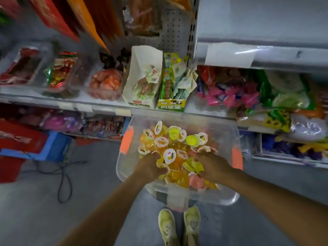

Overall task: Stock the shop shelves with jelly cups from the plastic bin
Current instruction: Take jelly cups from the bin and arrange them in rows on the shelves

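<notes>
Watching through the head camera from my remote desk, I see the jelly cups [174, 153] heaped in yellow, orange and pink inside a clear plastic bin [204, 197], which sits just below frame centre, at six o'clock from the shelf edge. Both of the person's hands are in the heap. The left hand [150, 166], at eight o'clock in the bin, has its fingers curled round a clutch of yellow cups. The right hand [213, 168], at four o'clock, grips cups too, its fingers bent down with the tips buried in the pile. Orange clips [126, 140] mark the bin's sides at nine and three o'clock. At twelve o'clock runs a grey shelf [106, 103] with a cardboard box [142, 77] of snacks and, toward two o'clock, pink wrappers [230, 98]. Yellow-green shoes [167, 226] stand at six o'clock from the bin. A blue crate [56, 146] and a black cable [63, 176] lie on the floor at nine o'clock.
</notes>
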`<state>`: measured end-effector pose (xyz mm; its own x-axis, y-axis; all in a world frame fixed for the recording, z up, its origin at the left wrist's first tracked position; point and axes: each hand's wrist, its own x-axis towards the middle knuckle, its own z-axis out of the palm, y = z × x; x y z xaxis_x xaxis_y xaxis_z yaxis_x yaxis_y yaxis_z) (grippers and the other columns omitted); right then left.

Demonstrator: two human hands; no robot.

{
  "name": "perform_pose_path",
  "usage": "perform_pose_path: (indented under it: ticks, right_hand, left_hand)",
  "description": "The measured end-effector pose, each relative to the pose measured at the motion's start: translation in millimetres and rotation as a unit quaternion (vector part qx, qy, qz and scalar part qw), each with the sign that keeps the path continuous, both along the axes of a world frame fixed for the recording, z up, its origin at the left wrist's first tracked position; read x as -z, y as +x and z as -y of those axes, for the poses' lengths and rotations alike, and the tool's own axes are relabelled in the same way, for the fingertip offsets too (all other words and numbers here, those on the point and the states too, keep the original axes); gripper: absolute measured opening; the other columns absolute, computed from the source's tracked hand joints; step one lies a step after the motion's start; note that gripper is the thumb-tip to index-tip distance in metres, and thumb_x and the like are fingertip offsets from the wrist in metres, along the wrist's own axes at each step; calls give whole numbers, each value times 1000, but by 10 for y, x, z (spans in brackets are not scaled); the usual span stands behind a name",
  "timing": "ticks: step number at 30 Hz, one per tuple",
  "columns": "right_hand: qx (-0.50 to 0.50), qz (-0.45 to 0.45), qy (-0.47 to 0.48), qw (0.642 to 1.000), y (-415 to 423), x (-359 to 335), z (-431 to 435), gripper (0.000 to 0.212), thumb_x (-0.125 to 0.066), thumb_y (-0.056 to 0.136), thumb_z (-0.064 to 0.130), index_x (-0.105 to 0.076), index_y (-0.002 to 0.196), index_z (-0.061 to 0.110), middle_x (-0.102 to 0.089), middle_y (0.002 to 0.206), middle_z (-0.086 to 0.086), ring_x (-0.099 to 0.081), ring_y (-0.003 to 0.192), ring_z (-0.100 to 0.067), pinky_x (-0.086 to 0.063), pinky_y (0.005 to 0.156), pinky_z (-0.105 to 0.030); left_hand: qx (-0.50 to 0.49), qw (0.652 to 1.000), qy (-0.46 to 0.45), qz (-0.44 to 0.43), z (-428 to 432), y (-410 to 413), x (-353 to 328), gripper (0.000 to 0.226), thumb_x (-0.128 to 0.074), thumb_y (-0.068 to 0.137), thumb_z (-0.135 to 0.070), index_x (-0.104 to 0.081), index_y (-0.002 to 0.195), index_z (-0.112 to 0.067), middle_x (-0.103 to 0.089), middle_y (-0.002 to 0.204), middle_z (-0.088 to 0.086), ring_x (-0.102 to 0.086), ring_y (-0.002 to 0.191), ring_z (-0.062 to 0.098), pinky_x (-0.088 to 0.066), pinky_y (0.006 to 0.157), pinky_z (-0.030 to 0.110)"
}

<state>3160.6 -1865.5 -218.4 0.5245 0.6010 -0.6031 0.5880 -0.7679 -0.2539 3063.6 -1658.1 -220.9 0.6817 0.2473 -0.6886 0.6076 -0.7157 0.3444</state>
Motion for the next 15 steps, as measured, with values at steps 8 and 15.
perform_pose_path:
  ticks: [8,15]
  right_hand:
    - [-207,139,-88,964,-29,772,-199,55,-55,98,23,-32,147,13,-30,155,-9,-23,144,-32,-26,117,-47]
    - [-325,239,-127,906,-48,951,-351,38,-51,100,21,-46,133,5,-53,136,-17,-46,127,-37,-27,115,-48]
  left_hand:
    - [163,974,151,-39,140,126,671,78,-77,72,-48,-44,137,-22,-42,139,2,-38,133,25,-39,103,38]
    - [159,969,191,-9,153,219,793,74,-80,68,-52,-51,129,-21,-55,132,1,-49,125,24,-42,100,35]
